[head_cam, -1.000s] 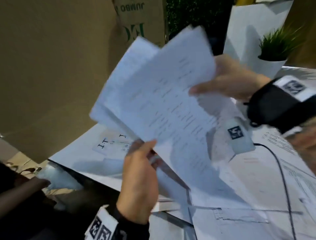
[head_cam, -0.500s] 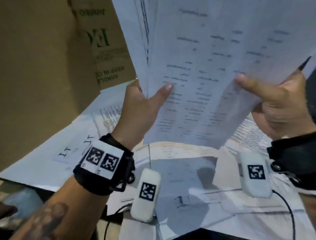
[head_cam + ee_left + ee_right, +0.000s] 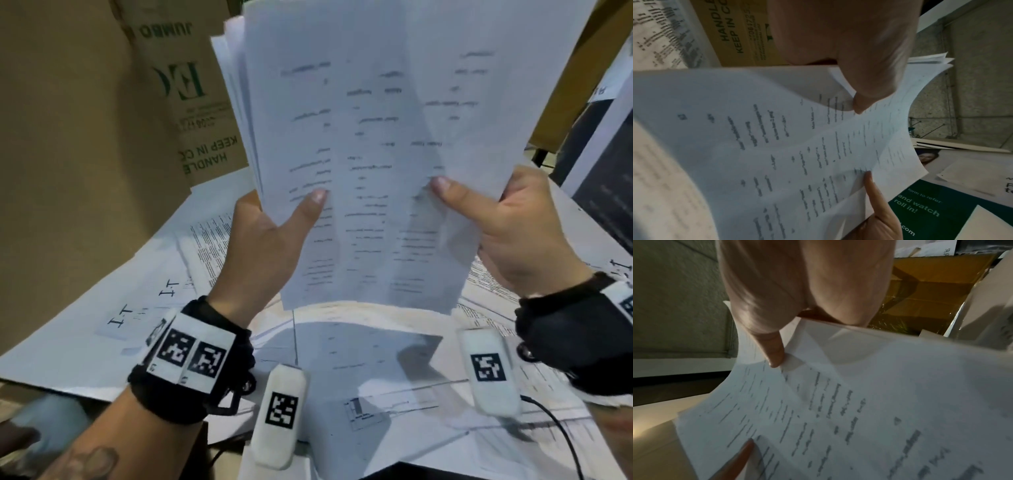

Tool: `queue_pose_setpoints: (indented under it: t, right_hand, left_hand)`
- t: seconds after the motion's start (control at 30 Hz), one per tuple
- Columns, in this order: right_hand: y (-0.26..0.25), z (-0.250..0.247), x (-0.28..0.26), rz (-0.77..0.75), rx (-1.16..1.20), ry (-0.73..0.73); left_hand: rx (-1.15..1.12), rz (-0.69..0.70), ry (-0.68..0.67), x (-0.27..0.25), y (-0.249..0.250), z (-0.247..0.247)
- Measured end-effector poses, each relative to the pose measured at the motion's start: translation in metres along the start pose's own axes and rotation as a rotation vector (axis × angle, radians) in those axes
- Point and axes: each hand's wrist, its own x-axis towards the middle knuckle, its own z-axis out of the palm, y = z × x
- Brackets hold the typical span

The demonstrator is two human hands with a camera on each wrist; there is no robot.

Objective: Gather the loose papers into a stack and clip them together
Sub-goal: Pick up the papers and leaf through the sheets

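Above the paper-strewn table (image 3: pixel 85 349): printed papers (image 3: pixel 373 164) held upright in the air as a loose stack, bottom edge well clear of the sheets below. Left hand (image 3: pixel 263 246) clamped on the stack's lower left edge, thumb (image 3: pixel 310 205) pressed on the front page, fingers hidden behind. Right hand (image 3: pixel 513 236) clamped on the lower right edge the same way, thumb (image 3: pixel 452 193) across the front page. Hands well apart, one at each side. Sheets not yet squared: several back pages fanned out past the left edge near the top. Front page covered in blurred lines of print, unreadable. From the left wrist view, papers (image 3: pixel 818 146) bowed between the left thumb (image 3: pixel 863 100) and the right thumb (image 3: pixel 873 191); page corners splayed at the far end. From the right wrist view, right thumb (image 3: pixel 774 353) pinning the top page of the papers (image 3: pixel 838 418). Behind on the left, brown cardboard box (image 3: pixel 191 89) with green lettering. On the table, large printed sheets (image 3: pixel 376 370) lying flat under the held stack. No clip discernible anywhere.
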Motion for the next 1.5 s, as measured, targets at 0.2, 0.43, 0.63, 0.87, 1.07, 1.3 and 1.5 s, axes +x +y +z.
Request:
queue_pose_setpoints:
  t: [0.2,0.43,0.63,0.87,1.07,1.3,1.5]
  right_hand:
    - [0.021,0.003,-0.014,0.201,-0.213,-0.033]
    - [0.011,-0.01,-0.003,0.347,-0.329,-0.04]
    - [0.064,-0.019,-0.031,0.6,-0.633,-0.262]
    - [0.071,-0.017,-0.022,0.642,-0.661,-0.194]
    - [0.073,-0.019,-0.028,0.635,-0.659,-0.151]
    - [0.06,-0.015,-0.029,0.536,-0.344,-0.104]
    - [0.02,-0.021,-0.023,0.376,0.062,0.009]
  left_hand:
    - [0.086,-0.117,-0.057,-0.014,-0.016,-0.002]
    - [-0.121,-0.405,-0.175,-0.006,-0.019,-0.004]
    - [0.325,-0.52,-0.564,-0.022,-0.059,-0.011]
    - [0.634,-0.416,-0.517,-0.017,-0.067,-0.013]
    - [0.817,-0.481,-0.497,-0.016,-0.067,-0.014]
    - [0.531,-0.548,-0.431,-0.013,-0.071,-0.015]
    - [-0.16,-0.385,-0.186,-0.01,-0.049,-0.012]
